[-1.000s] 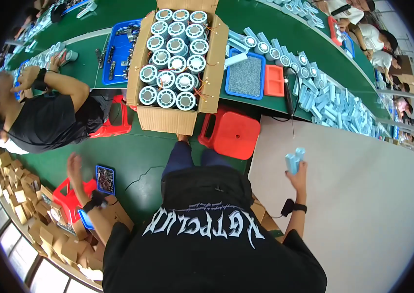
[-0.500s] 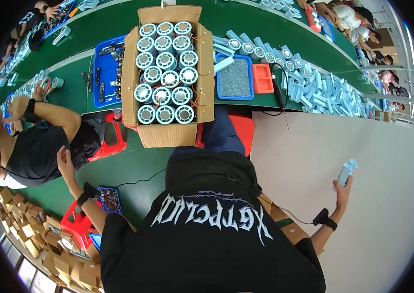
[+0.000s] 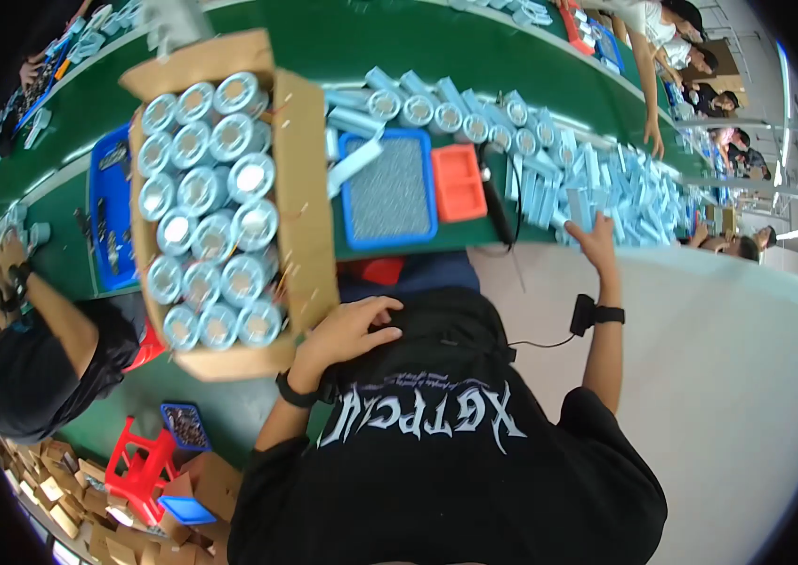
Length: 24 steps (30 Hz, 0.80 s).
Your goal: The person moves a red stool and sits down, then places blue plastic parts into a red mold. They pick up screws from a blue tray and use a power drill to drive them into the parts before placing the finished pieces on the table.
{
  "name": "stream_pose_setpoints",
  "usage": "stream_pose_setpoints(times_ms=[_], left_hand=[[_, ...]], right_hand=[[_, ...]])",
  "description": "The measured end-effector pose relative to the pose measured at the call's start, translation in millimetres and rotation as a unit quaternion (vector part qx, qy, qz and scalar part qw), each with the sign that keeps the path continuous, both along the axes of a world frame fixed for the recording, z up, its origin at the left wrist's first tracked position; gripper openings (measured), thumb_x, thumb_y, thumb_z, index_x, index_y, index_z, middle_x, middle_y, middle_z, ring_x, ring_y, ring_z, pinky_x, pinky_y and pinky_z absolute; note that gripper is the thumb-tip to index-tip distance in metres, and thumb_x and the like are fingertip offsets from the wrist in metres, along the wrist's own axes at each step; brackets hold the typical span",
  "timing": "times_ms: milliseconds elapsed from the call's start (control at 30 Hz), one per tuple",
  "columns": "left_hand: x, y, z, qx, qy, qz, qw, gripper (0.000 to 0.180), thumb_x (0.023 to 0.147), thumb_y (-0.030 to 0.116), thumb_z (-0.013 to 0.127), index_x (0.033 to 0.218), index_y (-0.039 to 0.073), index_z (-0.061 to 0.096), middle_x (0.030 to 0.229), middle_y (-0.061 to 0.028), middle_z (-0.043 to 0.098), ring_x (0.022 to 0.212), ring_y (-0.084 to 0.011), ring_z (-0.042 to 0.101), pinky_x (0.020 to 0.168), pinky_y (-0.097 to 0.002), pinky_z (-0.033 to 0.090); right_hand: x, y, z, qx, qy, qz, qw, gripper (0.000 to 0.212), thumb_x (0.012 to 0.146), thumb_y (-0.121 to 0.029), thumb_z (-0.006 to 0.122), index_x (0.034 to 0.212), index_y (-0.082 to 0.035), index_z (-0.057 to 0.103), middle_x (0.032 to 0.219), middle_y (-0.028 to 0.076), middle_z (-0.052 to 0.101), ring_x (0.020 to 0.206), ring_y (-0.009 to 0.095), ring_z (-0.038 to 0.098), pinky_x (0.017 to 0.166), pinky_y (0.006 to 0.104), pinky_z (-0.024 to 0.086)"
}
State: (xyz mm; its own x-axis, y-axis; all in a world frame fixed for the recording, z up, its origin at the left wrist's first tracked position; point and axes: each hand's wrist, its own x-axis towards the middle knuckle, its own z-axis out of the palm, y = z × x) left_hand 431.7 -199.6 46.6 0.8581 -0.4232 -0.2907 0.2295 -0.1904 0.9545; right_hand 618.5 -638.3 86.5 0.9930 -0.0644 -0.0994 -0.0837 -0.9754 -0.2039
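My right hand (image 3: 598, 247) is at the near edge of the desk (image 3: 465, 235), thumb and fingers (image 3: 603, 224) held wide apart with nothing between them. The heap of light-blue pieces (image 3: 620, 200) lies on the desk just beyond my fingertips; whether I touch the nearest ones, I cannot tell. My right forearm (image 3: 606, 353) reaches forward, nearly straight ahead of the bent elbow, a black band (image 3: 611, 315) round the wrist. My left hand (image 3: 347, 334) is drawn in before my waist, back of the hand up, its fingers slightly curled and parted, holding nothing, with the thumb set off from them; I cannot tell if they rest on my black shirt (image 3: 474, 490). Just beside that hand stands the open cardboard box (image 3: 309, 188), filled with rows of round, light-rimmed units (image 3: 199, 191), well apart from my right fingers.
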Motion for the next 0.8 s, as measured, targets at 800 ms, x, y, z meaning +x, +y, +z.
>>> stream_pose_setpoints(times_ms=[800], left_hand=[[79.5,-36.1,-155.1,0.233,-0.278,0.498,0.787,0.030,0.081,0.016,0.058,0.107,0.001,0.056,0.100,-0.0136,0.060,0.096,-0.0266,0.057,0.087,-0.0347,0.042]], right_hand=[[96.4,-88.3,-130.0,-0.104,-0.334,-0.091,0.933,0.056,0.080,-0.027,0.061,0.131,-0.016,0.040,0.129,0.024,0.040,0.114,0.043,0.043,0.093,0.0485,0.036]])
